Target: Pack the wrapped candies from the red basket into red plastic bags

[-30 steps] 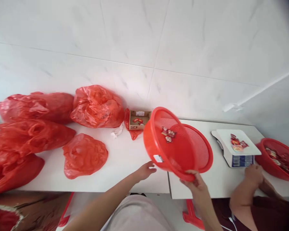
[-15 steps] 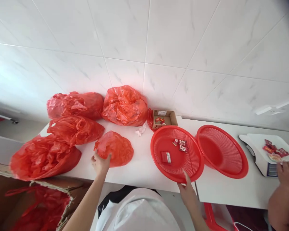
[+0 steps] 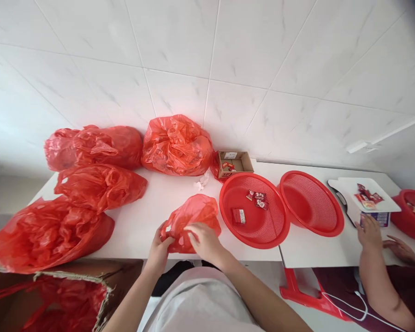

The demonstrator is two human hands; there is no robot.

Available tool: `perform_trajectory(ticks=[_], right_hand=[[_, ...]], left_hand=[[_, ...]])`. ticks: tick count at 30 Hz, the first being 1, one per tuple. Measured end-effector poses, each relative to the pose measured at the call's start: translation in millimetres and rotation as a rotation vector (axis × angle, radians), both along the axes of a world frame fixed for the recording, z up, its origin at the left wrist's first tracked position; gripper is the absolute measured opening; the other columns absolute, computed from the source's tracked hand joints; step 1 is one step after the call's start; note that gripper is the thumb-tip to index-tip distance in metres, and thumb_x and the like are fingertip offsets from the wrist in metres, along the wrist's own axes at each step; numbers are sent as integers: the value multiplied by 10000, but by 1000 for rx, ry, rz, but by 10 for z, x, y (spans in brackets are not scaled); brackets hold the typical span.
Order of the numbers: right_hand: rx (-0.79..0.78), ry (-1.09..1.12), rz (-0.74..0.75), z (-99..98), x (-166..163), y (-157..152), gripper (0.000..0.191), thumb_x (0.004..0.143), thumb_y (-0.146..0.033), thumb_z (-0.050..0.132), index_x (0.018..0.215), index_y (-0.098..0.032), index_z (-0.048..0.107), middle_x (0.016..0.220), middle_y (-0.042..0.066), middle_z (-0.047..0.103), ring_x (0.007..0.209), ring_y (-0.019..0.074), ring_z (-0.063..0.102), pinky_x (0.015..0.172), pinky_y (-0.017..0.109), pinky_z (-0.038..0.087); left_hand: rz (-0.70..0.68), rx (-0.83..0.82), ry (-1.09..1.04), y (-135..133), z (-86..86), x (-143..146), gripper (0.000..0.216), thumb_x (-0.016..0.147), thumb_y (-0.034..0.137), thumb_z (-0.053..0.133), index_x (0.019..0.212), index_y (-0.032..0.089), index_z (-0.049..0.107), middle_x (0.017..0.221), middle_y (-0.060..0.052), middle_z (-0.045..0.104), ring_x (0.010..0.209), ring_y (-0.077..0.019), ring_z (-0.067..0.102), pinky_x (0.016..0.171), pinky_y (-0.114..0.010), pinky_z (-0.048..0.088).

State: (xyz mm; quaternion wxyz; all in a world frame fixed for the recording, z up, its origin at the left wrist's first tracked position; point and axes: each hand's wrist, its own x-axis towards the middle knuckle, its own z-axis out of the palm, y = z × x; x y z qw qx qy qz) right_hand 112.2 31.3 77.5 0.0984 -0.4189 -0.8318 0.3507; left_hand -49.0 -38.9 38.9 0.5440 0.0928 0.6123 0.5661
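Observation:
A thin red plastic bag (image 3: 197, 212) lies at the front of the white table, directly before me. My left hand (image 3: 159, 249) grips its left edge between thumb and fingers. Over its near side, my right hand (image 3: 204, 240) pinches the film with bent fingers. Just right of the bag stands a red plastic basket (image 3: 228, 228) with a few small wrapped candies (image 3: 260, 199) and a red packet (image 3: 238, 216) inside. A second red basket (image 3: 307, 203) tilts against its right side.
Several full red bags (image 3: 176, 145) crowd the back and left. A small cardboard box (image 3: 235, 163) holds red packets. At the right, a co-worker's hand (image 3: 369, 230) is by a white scale (image 3: 346, 189) bearing candies. A carton (image 3: 103, 281) stands at the lower left.
My left hand has brought the red bag rightward, nearer the basket. My right hand has left the basket rim and come onto the bag. The view has turned slightly right.

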Motion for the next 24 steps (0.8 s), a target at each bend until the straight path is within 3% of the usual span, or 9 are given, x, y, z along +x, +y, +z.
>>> perform_trajectory(ticks=[3, 7, 11, 15, 17, 19, 21, 24], right_hand=[[49, -340, 92, -274, -208, 78, 291, 862, -64, 456, 1063, -137, 654, 1034, 129, 706, 1045, 225, 624, 981, 369, 408], [9, -477, 87, -463, 96, 98, 189, 814, -82, 526, 895, -109, 694, 755, 128, 714, 807, 254, 660, 954, 478, 372], [23, -464, 114, -363, 480, 17, 251, 893, -215, 494, 794, -152, 715, 784, 105, 718, 802, 222, 632, 906, 403, 382], [77, -216, 88, -136, 754, -23, 285, 941, -303, 483, 825, -214, 727, 881, 49, 695, 892, 187, 595, 886, 328, 407], [104, 13, -42, -57, 917, 60, 279, 959, -344, 466, 934, -230, 720, 977, 53, 675, 956, 185, 592, 903, 315, 428], [68, 69, -300, -50, 1101, 240, 312, 974, -390, 423, 1092, -237, 668, 1107, 70, 641, 1031, 191, 589, 918, 312, 447], [-31, -66, -562, -139, 1266, 478, 386, 960, -433, 429, 1262, -234, 564, 1236, 102, 580, 1086, 224, 580, 920, 350, 458], [-190, -252, -711, -414, 1386, 782, 628, 856, -440, 602, 1411, -206, 423, 1343, 189, 485, 1080, 308, 588, 878, 431, 462]], left_hand=[[91, -38, -174, 14, 27, 20, 622, 570, 105, 697, 1169, 205, 564, 824, -11, 701, 715, -170, 665, 676, -285, 525], [200, -152, -151, 67, -97, -263, 463, 569, 49, 599, 999, 202, 523, 658, 18, 637, 577, -145, 622, 576, -261, 507], [216, -196, -31, 126, -193, -651, 332, 503, 48, 534, 771, 222, 445, 534, 66, 513, 462, -109, 510, 503, -225, 441], [50, -191, 158, 181, -177, -738, 151, 516, 154, 554, 613, 210, 452, 549, 29, 510, 498, -133, 486, 500, -250, 402], [-55, -173, 305, 208, -140, -642, 83, 550, 217, 582, 629, 199, 565, 640, -8, 578, 583, -168, 518, 537, -273, 402], [-155, -127, 460, 234, -94, -491, 139, 568, 251, 613, 693, 204, 652, 792, -32, 638, 737, -209, 562, 648, -305, 432], [-236, -68, 588, 250, -52, -321, 167, 586, 267, 634, 742, 225, 675, 914, -29, 647, 897, -237, 566, 797, -328, 428], [-302, -33, 705, 236, -7, -99, 245, 643, 297, 628, 881, 252, 662, 933, -15, 631, 911, -233, 563, 851, -341, 405]])
